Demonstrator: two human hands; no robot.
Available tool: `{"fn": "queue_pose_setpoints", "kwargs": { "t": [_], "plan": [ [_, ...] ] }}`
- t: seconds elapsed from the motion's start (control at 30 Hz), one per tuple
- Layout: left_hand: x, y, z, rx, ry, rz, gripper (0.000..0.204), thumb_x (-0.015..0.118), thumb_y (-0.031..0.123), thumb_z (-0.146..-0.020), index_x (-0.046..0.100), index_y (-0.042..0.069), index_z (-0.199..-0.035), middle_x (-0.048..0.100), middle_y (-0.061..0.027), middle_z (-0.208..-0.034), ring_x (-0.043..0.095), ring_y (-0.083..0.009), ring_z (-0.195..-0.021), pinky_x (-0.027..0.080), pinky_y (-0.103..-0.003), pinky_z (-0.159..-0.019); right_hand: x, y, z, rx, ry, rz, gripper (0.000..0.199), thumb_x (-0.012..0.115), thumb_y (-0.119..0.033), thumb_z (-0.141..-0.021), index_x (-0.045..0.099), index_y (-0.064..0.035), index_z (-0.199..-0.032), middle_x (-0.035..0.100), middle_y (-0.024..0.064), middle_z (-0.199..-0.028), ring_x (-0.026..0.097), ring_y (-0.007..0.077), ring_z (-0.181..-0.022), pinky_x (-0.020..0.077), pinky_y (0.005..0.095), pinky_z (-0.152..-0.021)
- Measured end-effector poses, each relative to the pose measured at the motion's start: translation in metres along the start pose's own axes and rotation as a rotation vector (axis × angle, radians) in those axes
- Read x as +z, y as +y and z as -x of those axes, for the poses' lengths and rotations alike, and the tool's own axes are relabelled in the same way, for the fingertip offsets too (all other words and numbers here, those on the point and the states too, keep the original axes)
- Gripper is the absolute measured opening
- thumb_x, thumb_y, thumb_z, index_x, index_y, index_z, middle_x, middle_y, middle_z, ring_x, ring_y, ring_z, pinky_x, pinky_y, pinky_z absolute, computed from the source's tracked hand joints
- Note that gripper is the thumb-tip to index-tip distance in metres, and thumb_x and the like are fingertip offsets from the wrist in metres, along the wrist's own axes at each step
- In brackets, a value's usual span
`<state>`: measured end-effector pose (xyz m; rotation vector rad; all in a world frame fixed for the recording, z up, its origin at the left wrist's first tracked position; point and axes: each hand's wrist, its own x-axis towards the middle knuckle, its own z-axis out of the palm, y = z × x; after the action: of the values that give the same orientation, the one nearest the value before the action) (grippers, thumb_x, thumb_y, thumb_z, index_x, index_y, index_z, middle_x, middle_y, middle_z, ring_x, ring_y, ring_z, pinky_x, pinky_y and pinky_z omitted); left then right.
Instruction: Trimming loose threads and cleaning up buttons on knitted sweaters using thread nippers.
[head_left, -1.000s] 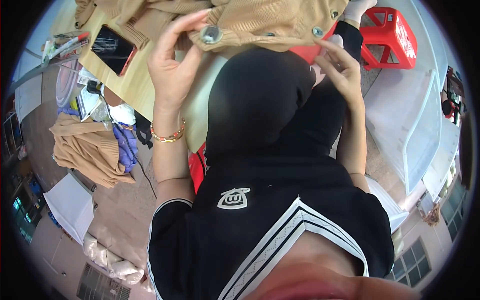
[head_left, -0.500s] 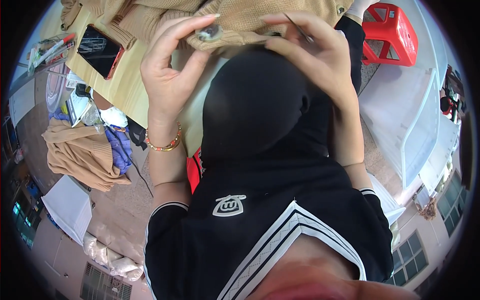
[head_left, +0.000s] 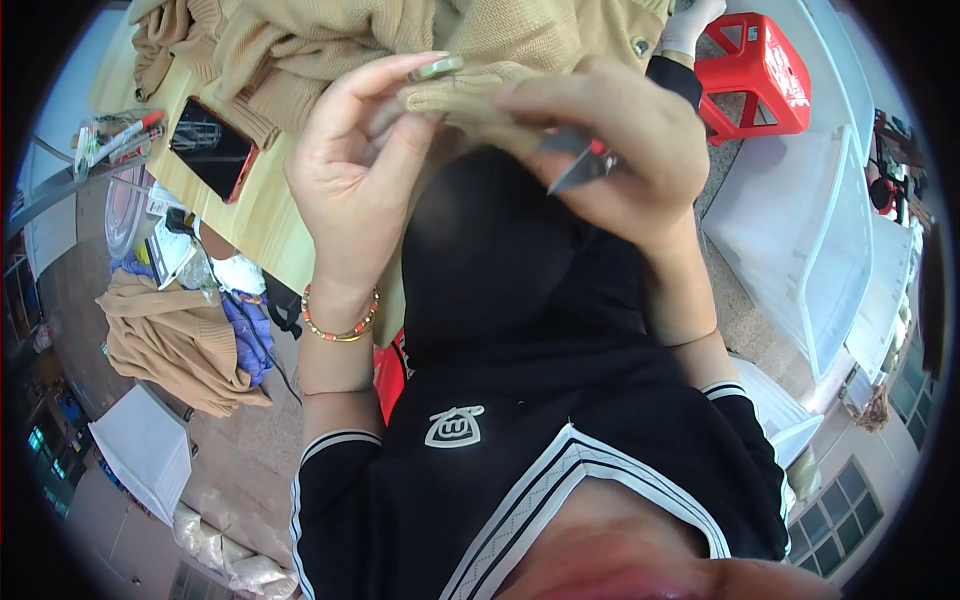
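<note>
Right hand nearer one button, curled round one bladed tool; left hand pinched on one garment

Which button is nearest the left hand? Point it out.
The button at the index fingertip of the left hand, turned nearly edge-on; another button lies flatter on the tan knit, farther right, untouched.
</note>
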<state>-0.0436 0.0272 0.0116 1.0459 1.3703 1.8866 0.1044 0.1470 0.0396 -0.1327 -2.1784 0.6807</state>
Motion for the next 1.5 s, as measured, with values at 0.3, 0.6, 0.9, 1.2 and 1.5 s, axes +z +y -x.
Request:
{"fn": "queue_pose_setpoints", "kwargs": {
  "t": [0.3, 0.6, 0.9, 1.2, 1.5],
  "plan": [
    [0.004, 0.018, -0.009, -0.354, -0.160, 0.534, 0.037, 0.047, 0.006, -0.093, 0.052, -0.008, -0.127, 0.066, -0.0118, -0.108, 0.065, -0.0156, -0.097, 0.055, -0.028, -0.083, -0.003, -0.008, 0.007, 0.018, -0.045, 0.228, 0.036, 0.073, -0.006, -0.058, 0.069, -0.0155, -0.093, 0.057, -0.0012, -0.071, 0.060, 0.0169, -0.058, 0.0445, 0.0294, -0.047],
    [0.001, 0.004, -0.004, -0.321, -0.119, 0.465, 0.033, 0.053, 0.006, -0.096, 0.055, -0.004, -0.127, 0.064, -0.0021, -0.091, 0.064, -0.0079, -0.087, 0.055, -0.026, -0.080, -0.012, -0.010, 0.000, 0.136, -0.170, -0.039, 0.034, 0.077, -0.009, -0.064, 0.069, -0.0112, -0.097, 0.063, 0.0024, -0.076, 0.064, 0.0184, -0.066, 0.0495, 0.0273, -0.056],
    [0.006, -0.003, 0.003, -0.257, -0.031, 0.247, 0.026, 0.056, 0.002, -0.094, 0.059, -0.002, -0.119, 0.065, -0.0043, -0.100, 0.063, -0.0069, -0.088, 0.054, -0.023, -0.080, 0.009, 0.017, 0.013, 0.449, -0.080, -0.069, 0.026, 0.075, -0.008, -0.072, 0.069, -0.0027, -0.096, 0.062, 0.0061, -0.070, 0.058, 0.0107, -0.059, 0.0471, 0.0242, -0.054],
    [-0.003, -0.017, -0.003, -0.215, 0.012, 0.221, 0.025, 0.059, 0.002, -0.093, 0.060, -0.002, -0.117, 0.065, -0.0084, -0.111, 0.063, -0.0087, -0.093, 0.052, -0.022, -0.080, 0.020, 0.027, 0.022, 0.546, -0.155, -0.155, 0.031, 0.080, -0.016, -0.072, 0.069, -0.0027, -0.098, 0.055, 0.0001, -0.065, 0.048, 0.0059, -0.058, 0.0402, 0.0227, -0.051],
    [-0.009, -0.023, -0.006, 0.334, 0.013, -0.520, 0.018, 0.059, 0.001, -0.093, 0.064, -0.006, -0.109, 0.064, -0.0073, -0.100, 0.063, -0.0103, -0.080, 0.051, -0.019, -0.065, 0.010, 0.004, 0.003, 0.443, -0.121, -0.186, 0.035, 0.080, -0.002, -0.073, 0.065, 0.0026, -0.105, 0.067, 0.0099, -0.087, 0.064, 0.0146, -0.077, 0.0476, 0.0242, -0.065]
  ]
}}
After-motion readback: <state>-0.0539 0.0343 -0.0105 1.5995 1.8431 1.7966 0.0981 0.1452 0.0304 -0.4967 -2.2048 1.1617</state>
